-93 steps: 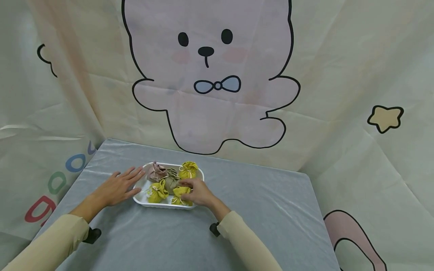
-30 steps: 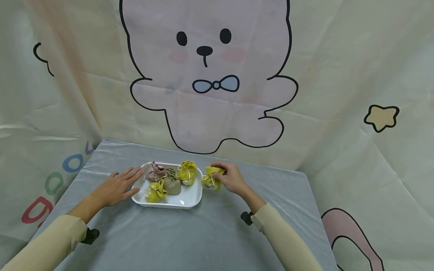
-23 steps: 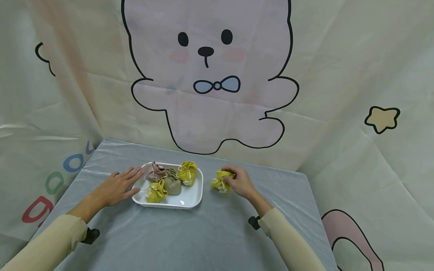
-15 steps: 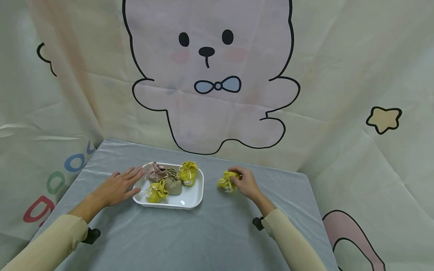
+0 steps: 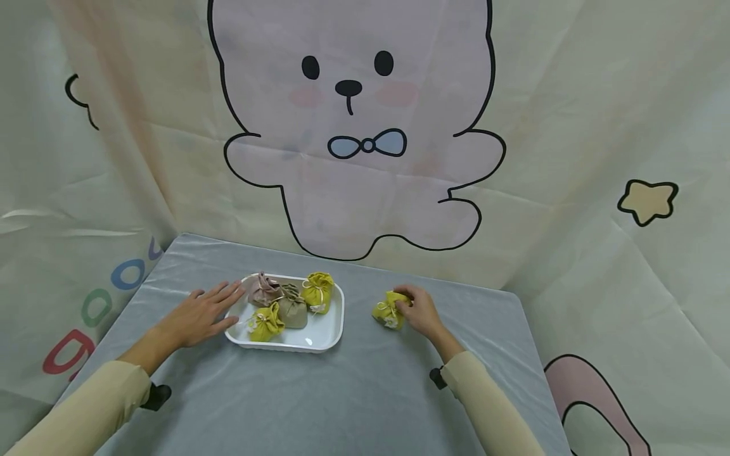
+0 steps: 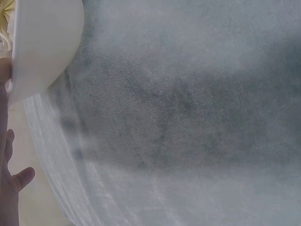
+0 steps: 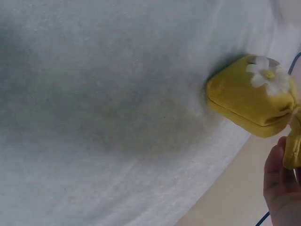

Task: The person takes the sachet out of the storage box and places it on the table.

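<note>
A small yellow drawstring pouch (image 5: 389, 311) with a white flower is on the cloth right of the tray. My right hand (image 5: 421, 310) pinches its gathered top, and the right wrist view shows the pouch's body (image 7: 249, 101) beyond the fingers. With fingers spread, my left hand (image 5: 196, 318) rests at the left rim of a white tray (image 5: 326, 339). Inside the tray sit a pinkish pouch (image 5: 263, 290), an olive-beige pouch (image 5: 293, 311), a yellow pouch (image 5: 317, 294) at the back right and another yellow pouch (image 5: 265, 324) at the front left.
A grey-blue velvety cloth (image 5: 319, 399) covers the table, whose far edge meets a printed curtain (image 5: 365, 209) with a bear drawing. More curtain hangs along both sides. Dark wrist cameras sit below both hands.
My right hand has taken the yellow pouch from the tray's front right part and carried it rightward, down onto the cloth. The left hand stays at the tray's rim.
</note>
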Tool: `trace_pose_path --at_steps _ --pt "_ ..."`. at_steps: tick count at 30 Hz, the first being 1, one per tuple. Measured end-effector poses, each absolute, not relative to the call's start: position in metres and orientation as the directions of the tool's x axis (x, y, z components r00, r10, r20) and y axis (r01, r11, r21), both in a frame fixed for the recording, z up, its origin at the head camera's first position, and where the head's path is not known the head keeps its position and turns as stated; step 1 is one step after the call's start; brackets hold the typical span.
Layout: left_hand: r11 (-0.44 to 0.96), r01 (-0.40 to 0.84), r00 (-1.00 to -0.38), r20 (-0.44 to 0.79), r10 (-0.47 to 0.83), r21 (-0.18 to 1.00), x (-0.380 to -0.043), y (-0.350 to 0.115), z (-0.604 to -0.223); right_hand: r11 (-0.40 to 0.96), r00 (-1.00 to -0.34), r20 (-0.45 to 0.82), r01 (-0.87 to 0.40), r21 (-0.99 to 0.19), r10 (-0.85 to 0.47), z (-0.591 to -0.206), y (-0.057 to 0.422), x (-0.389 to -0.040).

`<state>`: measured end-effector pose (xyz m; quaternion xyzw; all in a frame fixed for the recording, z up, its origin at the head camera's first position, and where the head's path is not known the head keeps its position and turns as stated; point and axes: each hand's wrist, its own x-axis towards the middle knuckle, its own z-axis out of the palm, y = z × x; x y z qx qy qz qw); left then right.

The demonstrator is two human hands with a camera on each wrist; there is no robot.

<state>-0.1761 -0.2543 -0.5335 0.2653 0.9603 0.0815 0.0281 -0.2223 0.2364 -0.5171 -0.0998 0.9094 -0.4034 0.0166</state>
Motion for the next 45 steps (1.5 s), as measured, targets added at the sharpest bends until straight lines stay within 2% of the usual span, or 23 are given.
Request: trace_pose_path --at_steps 9,26,38,45 --pt "0.854 0.488 -0.866 -0.027 0.500 0.183 -0.175 -0.256 -0.534 0.658 -0.984 0.008 -0.123 -0.743 -0.175 -0.505 0.230 -0.228" --pt "0.860 0.476 -0.872 -0.033 0.489 0.182 -0.175 -0.257 -0.535 0.607 -0.957 0.088 -0.245 -0.756 -0.276 -0.488 0.176 -0.239" --pt "0.861 0.477 -0.871 -0.035 0.489 0.176 -0.174 -0.259 -0.538 0.594 -0.941 -0.012 -0.203 -0.778 -0.338 -0.485 0.131 -0.242" --pt "0.859 0.479 -0.870 -0.032 0.492 0.178 -0.174 -0.257 -0.536 0.564 -0.923 -0.015 -0.222 -0.795 -0.384 -0.487 0.110 -0.246"
